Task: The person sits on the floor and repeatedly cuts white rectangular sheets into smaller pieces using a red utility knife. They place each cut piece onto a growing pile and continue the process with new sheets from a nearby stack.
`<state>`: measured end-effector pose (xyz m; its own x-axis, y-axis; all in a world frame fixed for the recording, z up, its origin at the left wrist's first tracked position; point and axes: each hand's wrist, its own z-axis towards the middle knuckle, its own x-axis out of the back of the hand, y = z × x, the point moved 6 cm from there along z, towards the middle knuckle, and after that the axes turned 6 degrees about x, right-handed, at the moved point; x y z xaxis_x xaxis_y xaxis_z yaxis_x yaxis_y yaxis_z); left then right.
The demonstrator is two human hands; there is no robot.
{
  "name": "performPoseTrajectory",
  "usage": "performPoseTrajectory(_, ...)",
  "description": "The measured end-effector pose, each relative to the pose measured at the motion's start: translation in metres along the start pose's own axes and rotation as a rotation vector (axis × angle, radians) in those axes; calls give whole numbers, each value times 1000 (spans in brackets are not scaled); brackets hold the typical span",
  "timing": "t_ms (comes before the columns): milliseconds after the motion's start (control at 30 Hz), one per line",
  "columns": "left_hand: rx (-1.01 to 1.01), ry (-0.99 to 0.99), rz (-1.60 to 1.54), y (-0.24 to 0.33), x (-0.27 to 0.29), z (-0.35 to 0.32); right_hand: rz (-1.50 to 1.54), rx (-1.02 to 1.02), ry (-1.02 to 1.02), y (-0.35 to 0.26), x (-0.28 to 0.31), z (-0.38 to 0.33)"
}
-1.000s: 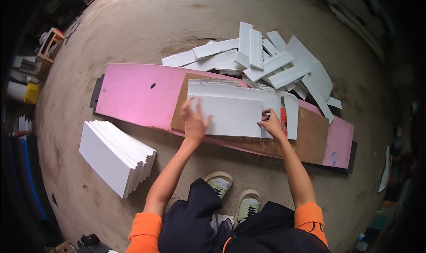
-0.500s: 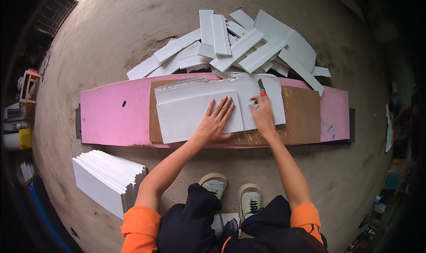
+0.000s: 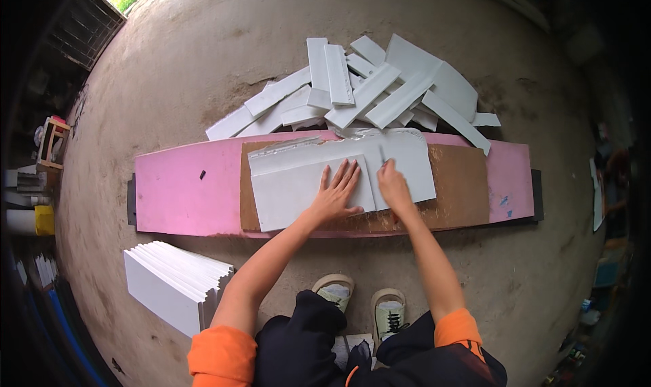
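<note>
My left hand (image 3: 335, 196) lies flat with fingers spread on a smooth white foam panel (image 3: 288, 196). That panel rests over a larger white foam sheet (image 3: 415, 168) with a ragged far edge. Just right of the panel's edge, my right hand (image 3: 393, 185) is closed round a utility knife (image 3: 382, 155). Its blade points away from me over the bare part of the sheet, slightly blurred; the fingers hide most of the handle. Whether the blade touches the foam I cannot tell.
Under the foam lies a brown board (image 3: 461, 183) on a long pink board (image 3: 186, 194). Beyond is a heap of white offcuts (image 3: 369, 95). A stack of white panels (image 3: 163, 288) stands at the near left. A small black piece (image 3: 202, 175) lies on the pink board.
My right hand has shifted a little left, toward the panel's edge, with the knife now turned more steeply away from me. My left hand stays pressed on the panel. The whole view has shifted slightly.
</note>
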<state>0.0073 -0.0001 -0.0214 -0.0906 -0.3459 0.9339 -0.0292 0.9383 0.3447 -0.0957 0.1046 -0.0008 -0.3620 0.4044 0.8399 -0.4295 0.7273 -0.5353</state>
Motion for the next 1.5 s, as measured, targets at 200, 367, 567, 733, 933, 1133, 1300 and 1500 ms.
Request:
performPoseTrajectory(200, 70, -112, -66, 2, 0, 8, -173, 2, -63, -20, -10, 7)
performPoseTrajectory(367, 81, -117, -66, -1, -2, 6, -212, 37, -34, -27, -16, 8)
performPoseTrajectory(567, 92, -119, -85, 1, -2, 6, -193, -4, -131, -31, -16, 17)
performPoseTrajectory(733, 128, -191, -101, 1, -3, 8, -189, -168, -392, -23, -16, -1)
performPoseTrajectory(933, 157, -144, -18, 5, 0, 7, -244, -233, -386, -4, -18, -92)
performPoseTrajectory(1133, 158, -190, -11, -5, -10, 14, -166, -233, -313, 6, -17, -132)
performPoseTrajectory(1300, 153, -177, -76, -5, -11, 12, -81, -214, -357, 20, 12, -118)
performPoseTrajectory(1500, 134, -129, -89, -5, -8, 10, -140, -38, -93, -10, 34, -52)
